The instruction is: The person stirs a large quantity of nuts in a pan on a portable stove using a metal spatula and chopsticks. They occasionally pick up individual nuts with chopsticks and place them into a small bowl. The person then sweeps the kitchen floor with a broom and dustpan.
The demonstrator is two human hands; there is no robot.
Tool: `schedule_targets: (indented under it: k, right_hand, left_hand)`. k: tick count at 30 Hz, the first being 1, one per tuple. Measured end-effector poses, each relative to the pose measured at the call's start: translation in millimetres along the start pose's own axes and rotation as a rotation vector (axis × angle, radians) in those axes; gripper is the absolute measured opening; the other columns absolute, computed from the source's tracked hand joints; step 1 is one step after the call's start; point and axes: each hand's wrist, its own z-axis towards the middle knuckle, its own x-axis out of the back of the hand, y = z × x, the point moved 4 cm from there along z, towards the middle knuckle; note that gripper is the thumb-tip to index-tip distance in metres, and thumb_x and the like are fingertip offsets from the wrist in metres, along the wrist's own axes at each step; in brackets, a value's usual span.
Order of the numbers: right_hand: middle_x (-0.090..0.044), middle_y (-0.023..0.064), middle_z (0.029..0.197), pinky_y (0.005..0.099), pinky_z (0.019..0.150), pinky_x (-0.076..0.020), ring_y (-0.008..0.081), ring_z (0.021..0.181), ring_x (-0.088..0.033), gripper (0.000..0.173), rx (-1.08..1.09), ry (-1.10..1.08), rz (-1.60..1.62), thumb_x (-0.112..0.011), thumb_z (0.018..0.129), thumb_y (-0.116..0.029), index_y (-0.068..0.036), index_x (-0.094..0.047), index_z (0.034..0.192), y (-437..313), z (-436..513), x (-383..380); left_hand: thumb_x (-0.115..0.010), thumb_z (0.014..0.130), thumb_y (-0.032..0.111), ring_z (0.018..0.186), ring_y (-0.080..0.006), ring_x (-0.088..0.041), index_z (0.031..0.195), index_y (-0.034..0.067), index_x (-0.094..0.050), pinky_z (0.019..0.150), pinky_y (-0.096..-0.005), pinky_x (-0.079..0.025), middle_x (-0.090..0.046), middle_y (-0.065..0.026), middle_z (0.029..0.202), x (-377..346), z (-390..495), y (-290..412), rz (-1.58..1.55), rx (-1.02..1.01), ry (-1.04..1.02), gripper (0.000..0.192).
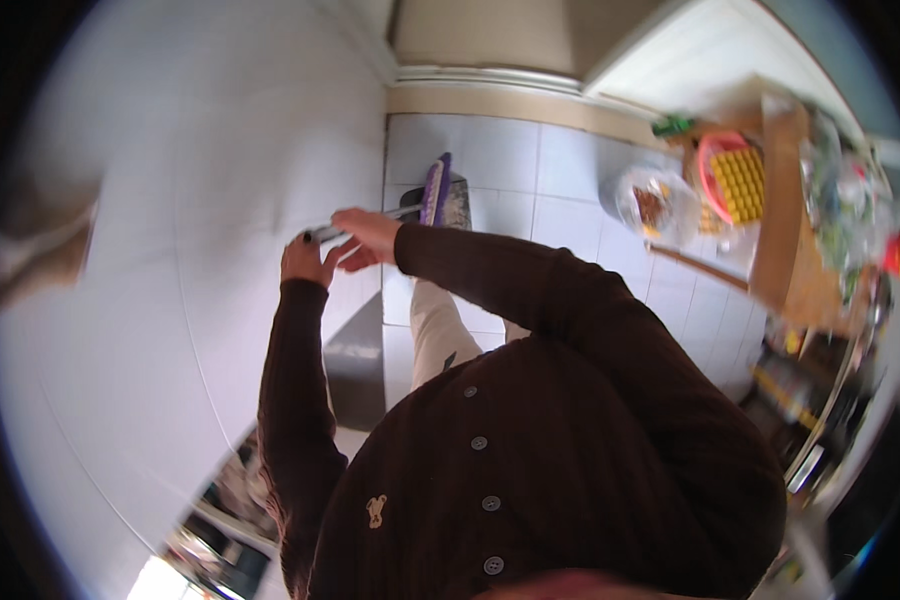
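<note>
My left hand (pixel 304 260) is closed around the top end of a grey pole (pixel 401 213), with its dark end cap showing beside the thumb. Farther down the same pole, my right hand (pixel 367 236) grips it with some lower fingers held loose. The pole slants down to a purple-and-white mop or broom head (pixel 436 189) at floor level, near the left wall. A dark, worn flat object (pixel 458 205) lies partly hidden behind that head; its kind is unclear. Below my hands, my leg in light trousers (pixel 439 322) stands on the floor.
White floor tiles (pixel 499 154) run to a doorway sill (pixel 487 79) ahead. A white wall (pixel 232 187) rises close on the left. To the right are a clear plastic bag (pixel 656 206), a pink basin (pixel 709 180) with a yellow egg tray (pixel 739 184), and a cardboard box (pixel 780 202).
</note>
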Motion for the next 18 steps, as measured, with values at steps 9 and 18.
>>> schedule_targets:
  k: [9, 18]
  right_hand:
    - [-0.065, 0.011, 0.081, 0.0361, 0.048, -0.055, 0.0222, 0.056, -0.063, 0.044, 0.132, 0.594, 0.226, -0.07, 0.079, -0.019, -0.008, -0.055, 0.119, 37.7, 30.3, 13.9]
    - [-0.059, 0.0081, 0.071, 0.0324, 0.037, -0.0404, 0.0171, 0.045, -0.052, 0.048, 0.21, 0.786, 0.319, -0.062, 0.076, -0.007, -0.004, -0.051, 0.123, 20.2, -54.9, 1.1]
  left_hand:
    - [-0.059, 0.093, 0.031, 0.08, -0.031, -0.066, 0.1, 0.005, -0.045, 0.07, -0.0398, -0.051, -0.065, -0.014, 0.088, -88.9, 61.5, -18.8, -1.221, -0.004, -0.363, 0.031]
    - [-0.063, 0.09, 0.023, 0.085, -0.0363, -0.068, 0.119, 0.014, -0.061, 0.072, -0.0396, -0.053, -0.07, -0.0199, 0.094, 7.0, 39.5, 52.7, -0.06, -0.607, -0.291, 0.031]
